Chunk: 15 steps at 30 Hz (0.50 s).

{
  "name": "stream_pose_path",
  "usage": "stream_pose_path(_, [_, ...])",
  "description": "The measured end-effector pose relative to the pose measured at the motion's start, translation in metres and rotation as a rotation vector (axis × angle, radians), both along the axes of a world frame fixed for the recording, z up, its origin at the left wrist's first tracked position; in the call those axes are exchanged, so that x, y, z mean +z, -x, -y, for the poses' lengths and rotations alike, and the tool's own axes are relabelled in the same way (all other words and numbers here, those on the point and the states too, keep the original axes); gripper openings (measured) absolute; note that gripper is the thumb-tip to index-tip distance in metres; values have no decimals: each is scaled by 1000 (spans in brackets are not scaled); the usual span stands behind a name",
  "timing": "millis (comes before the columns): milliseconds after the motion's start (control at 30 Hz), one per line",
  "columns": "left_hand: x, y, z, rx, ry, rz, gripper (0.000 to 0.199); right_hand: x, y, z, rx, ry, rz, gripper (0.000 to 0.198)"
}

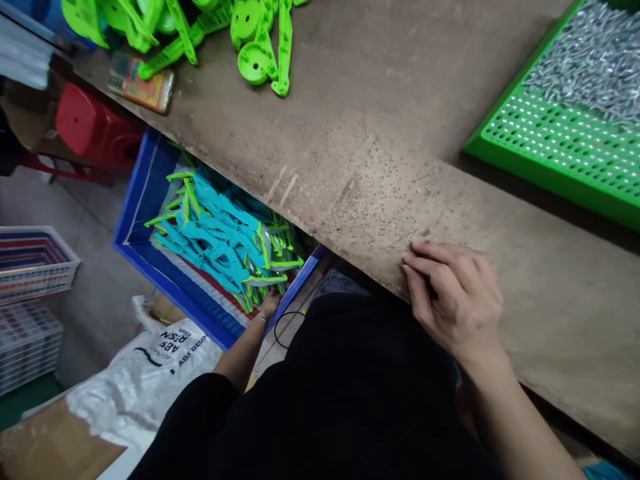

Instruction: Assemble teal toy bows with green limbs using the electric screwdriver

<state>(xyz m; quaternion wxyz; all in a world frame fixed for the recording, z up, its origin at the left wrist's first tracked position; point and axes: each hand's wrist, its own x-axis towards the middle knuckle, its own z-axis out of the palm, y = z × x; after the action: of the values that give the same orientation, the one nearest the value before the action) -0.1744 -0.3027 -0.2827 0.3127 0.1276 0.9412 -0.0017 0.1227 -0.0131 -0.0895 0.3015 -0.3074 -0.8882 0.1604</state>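
Two bare hands: right hand [457,300] at the bench [370,173], left hand [270,305] in the blue crate [131,187].
I see the right fingers loosely curled, thumb tip near them, a small opening behind, nothing visibly held; the left fingers are partly hidden against turquoise-and-green parts [217,227] in the crate, grip impossible to tell. Farther off: a green tray [540,180] of small metal pieces [585,60], then bright green parts [285,53].

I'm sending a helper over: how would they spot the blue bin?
Start at the big brown table and look below its edge, left of the black shirt. There the left hand reaches into the blue bin. Unlike the white-rimmed basket farther left, it holds heaped turquoise and bright green plastic parts.
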Motion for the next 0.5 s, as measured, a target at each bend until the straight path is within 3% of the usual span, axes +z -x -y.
stream_pose_path(267, [1, -36, 0, 105, -92, 27, 34, 5, -1, -4, 4, 8, 14, 31])
stream_pose_path(500, [-1, -48, -6, 161, -64, -23, 32, 5, -2, -5, 4, 10, 34, 31])
